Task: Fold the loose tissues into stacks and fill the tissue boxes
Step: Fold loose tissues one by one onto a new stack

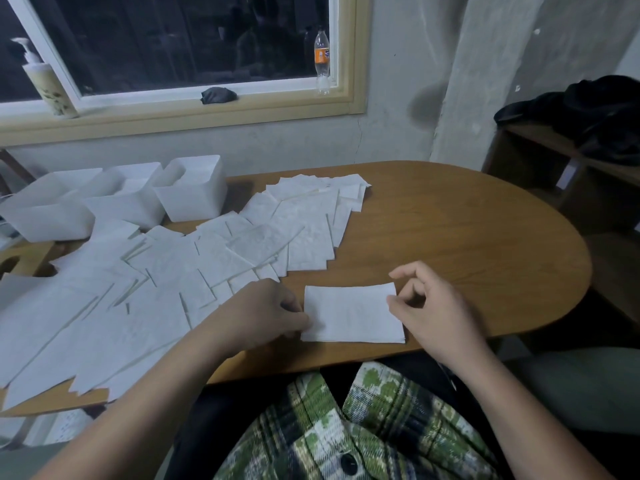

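A small stack of folded white tissues [351, 315] lies near the front edge of the wooden table [467, 237]. My left hand [268, 311] pinches the stack's left edge. My right hand [427, 306] hovers at the stack's right edge, its thumb tip touching the top tissue and its other fingers loosely curled above the table. A wide spread of loose white tissues [166, 271] covers the left half of the table. Three white tissue boxes [128, 199] stand in a row at the back left, behind the loose tissues.
On the window sill stand a pump bottle [45, 81], a dark crumpled object [219, 95] and a plastic bottle with an orange label [322, 60]. A wooden shelf [540, 161] with dark cloth on top stands to the right of the table.
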Motion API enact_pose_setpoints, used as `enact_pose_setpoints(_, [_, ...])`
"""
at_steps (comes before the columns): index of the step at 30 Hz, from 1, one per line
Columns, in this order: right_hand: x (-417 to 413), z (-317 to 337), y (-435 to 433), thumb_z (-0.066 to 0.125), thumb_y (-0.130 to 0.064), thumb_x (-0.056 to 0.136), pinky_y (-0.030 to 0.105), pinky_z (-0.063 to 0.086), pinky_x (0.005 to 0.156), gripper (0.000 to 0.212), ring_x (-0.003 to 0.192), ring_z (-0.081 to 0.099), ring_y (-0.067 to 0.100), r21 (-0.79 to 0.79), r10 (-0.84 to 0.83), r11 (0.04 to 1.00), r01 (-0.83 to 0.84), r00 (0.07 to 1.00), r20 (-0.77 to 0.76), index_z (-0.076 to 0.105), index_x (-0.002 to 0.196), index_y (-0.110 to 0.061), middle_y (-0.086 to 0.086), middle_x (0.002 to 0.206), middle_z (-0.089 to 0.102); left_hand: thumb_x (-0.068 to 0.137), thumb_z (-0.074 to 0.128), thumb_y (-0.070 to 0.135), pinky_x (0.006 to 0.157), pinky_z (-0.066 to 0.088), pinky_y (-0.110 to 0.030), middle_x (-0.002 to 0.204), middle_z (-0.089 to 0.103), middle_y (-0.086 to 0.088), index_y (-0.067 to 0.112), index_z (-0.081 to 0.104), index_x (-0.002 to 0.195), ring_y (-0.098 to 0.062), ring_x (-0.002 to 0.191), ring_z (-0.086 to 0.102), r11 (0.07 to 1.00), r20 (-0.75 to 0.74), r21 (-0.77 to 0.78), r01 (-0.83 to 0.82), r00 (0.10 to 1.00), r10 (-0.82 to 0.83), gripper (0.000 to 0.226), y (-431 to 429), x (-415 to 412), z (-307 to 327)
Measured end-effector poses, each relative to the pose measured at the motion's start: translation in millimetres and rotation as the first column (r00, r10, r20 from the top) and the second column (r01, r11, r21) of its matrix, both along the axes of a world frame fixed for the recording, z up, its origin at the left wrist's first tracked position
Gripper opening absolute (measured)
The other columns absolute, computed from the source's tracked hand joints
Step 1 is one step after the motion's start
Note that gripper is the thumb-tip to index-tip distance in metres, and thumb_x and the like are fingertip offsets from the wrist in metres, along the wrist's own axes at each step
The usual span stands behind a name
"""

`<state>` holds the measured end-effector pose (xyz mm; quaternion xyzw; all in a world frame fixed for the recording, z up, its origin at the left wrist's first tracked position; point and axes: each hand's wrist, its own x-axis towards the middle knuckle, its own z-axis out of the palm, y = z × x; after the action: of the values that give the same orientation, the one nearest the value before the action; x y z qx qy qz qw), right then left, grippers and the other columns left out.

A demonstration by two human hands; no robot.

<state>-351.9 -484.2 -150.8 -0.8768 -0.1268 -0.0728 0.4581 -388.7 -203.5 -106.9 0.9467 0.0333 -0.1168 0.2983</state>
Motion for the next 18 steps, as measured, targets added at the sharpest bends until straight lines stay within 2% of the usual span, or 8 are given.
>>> enact_pose_setpoints(3, [-2,3,3,0.076,-0.018,0.092,0.012,0.042,0.062,0.022,0.071,0.063,0.007,-0.049,-0.023,0.999,0.022,1.0,-0.007,0.065,0.104,-0.034,-0.008,0.073,0.068,0.088,0.079,0.038,0.061,0.046,-0.023,0.072,0.077,0.01,0.02,0.078,0.073,-0.003,0.064,0.062,1.0,-0.004,0.024,-0.001,1.0,0.001,0.023,-1,3,0])
enact_pose_setpoints(10, [-7,9,6,0.076,-0.016,0.091,0.005,0.039,0.063,0.018,0.075,0.062,0.006,-0.124,-0.034,0.992,0.035,0.999,0.006,0.068,0.101,-0.029,-0.006,0.07,0.066,0.084,0.083,0.047,0.059,0.045,-0.021,0.072,0.074,0.015,0.026,0.078,0.073,-0.001,0.068,0.065,0.995,0.036,0.104,0.006,0.999,-0.01,0.024,5,7,-2])
enact_pose_setpoints(14, [-9,9,7,0.077,-0.016,0.09,-0.001,0.033,0.069,0.016,0.09,0.057,-0.004,-0.138,-0.049,0.989,0.057,0.997,0.062,0.068,0.097,-0.028,-0.006,0.074,0.065,0.089,0.081,0.042,0.064,0.05,-0.026,0.076,0.072,0.011,0.028,0.075,0.076,-0.009,0.076,0.066,0.994,0.218,0.105,-0.012,0.976,-0.011,0.02,20,19,3])
enact_pose_setpoints(18, [-8,4,5,0.078,-0.018,0.091,0.005,0.036,0.069,0.016,0.092,0.057,0.003,-0.1,-0.043,0.993,0.056,0.991,0.128,0.068,0.094,-0.03,-0.009,0.078,0.063,0.091,0.083,0.035,0.063,0.053,-0.022,0.087,0.071,0.013,0.031,0.071,0.088,-0.01,0.077,0.065,0.966,0.466,0.236,-0.105,0.885,-0.017,0.014,48,46,2])
